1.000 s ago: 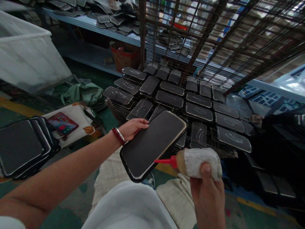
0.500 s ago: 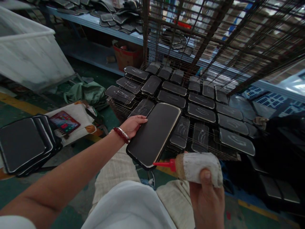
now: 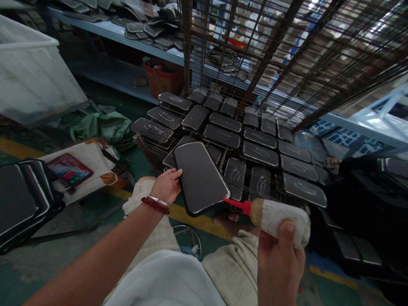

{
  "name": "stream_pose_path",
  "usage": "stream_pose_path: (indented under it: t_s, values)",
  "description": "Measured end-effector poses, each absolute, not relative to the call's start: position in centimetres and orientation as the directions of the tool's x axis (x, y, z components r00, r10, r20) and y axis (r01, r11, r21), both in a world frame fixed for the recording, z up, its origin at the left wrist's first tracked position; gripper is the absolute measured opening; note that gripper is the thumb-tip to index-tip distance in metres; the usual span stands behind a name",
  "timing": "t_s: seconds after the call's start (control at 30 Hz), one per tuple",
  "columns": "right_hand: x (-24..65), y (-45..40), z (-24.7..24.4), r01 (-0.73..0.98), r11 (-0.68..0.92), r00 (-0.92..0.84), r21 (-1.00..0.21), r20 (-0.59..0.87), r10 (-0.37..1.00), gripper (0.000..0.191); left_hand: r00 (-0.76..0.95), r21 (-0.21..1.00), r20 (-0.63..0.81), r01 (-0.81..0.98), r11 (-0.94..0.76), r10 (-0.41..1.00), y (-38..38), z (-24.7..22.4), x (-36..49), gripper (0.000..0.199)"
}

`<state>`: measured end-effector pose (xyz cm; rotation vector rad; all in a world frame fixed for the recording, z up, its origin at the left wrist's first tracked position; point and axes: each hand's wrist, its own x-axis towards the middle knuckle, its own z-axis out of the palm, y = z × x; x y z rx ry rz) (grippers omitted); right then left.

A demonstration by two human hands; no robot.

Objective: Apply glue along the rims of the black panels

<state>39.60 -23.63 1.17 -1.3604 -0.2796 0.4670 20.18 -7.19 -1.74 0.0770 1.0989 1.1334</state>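
My left hand (image 3: 167,185) grips the left edge of a dark rounded rectangular panel (image 3: 202,176), thumb on its face and the other fingers hidden beneath. A pale line runs along part of the panel's rim. In my right hand (image 3: 282,259) is a whitish squeeze bottle (image 3: 283,219), lying nearly level with its red nozzle pointing left. The nozzle tip meets the panel's lower right corner, or sits just above it. Behind the held panel, many similar panels (image 3: 259,153) with pale streaks lie in rows on a wire rack.
A stack of dark panels (image 3: 19,195) and a red phone (image 3: 68,170) rest on a white seat at left. Beyond stand a white bin (image 3: 35,80), a green cloth (image 3: 102,129) and a cardboard box (image 3: 164,78). An upright wire grid (image 3: 264,55) rises behind the rack.
The panel has turned in my left hand, its far end swinging left. My right hand has moved slightly right with the bottle, its nozzle now at the lower right corner. The view has shifted too.
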Motion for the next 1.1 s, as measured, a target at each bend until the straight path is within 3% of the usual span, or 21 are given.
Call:
stream_pose_path:
  t_s: [0.17, 0.33, 0.5, 0.7, 0.83, 1.0, 1.1]
  values:
    - [39.3, -23.9, 0.9, -0.192, 0.160, 0.877, -0.968, -0.096, 0.471, 0.044, -0.040, 0.595, -0.649, -0.649, 0.474, 0.760, -7.7, -1.9, 20.5, 0.021]
    - [38.9, -24.5, -0.1, -0.095, 0.129, 0.878, -0.987, -0.022, 0.479, 0.045, -0.033, 0.602, -0.628, -0.653, 0.459, 0.777, -7.9, -2.2, 20.8, 0.020]
    - [38.1, -25.4, -1.1, 0.010, 0.059, 0.823, -0.998, 0.042, 0.566, 0.058, -0.019, 0.610, -0.631, -0.629, 0.481, 0.776, -8.2, -2.0, 20.9, 0.018]
    - [36.8, -26.6, -1.4, 0.004, 0.033, 0.771, -0.999, 0.024, 0.637, 0.059, -0.028, 0.625, -0.630, -0.611, 0.485, 0.776, -8.2, -1.9, 20.8, 0.018]
    - [37.8, -26.4, -1.2, 0.000, 0.056, 0.795, -0.998, 0.034, 0.606, 0.060, -0.030, 0.637, -0.630, -0.592, 0.494, 0.776, -8.4, -1.7, 20.6, 0.019]
    - [40.2, -24.9, 0.0, 0.125, 0.101, 0.879, -0.987, 0.157, 0.450, 0.058, -0.001, 0.631, -0.630, -0.585, 0.511, 0.777, -8.5, -1.3, 20.5, 0.020]
    - [40.0, -24.5, 0.3, 0.020, 0.121, 0.875, -0.992, 0.076, 0.478, 0.057, -0.004, 0.634, -0.620, -0.593, 0.497, 0.785, -8.4, -1.6, 20.5, 0.020]
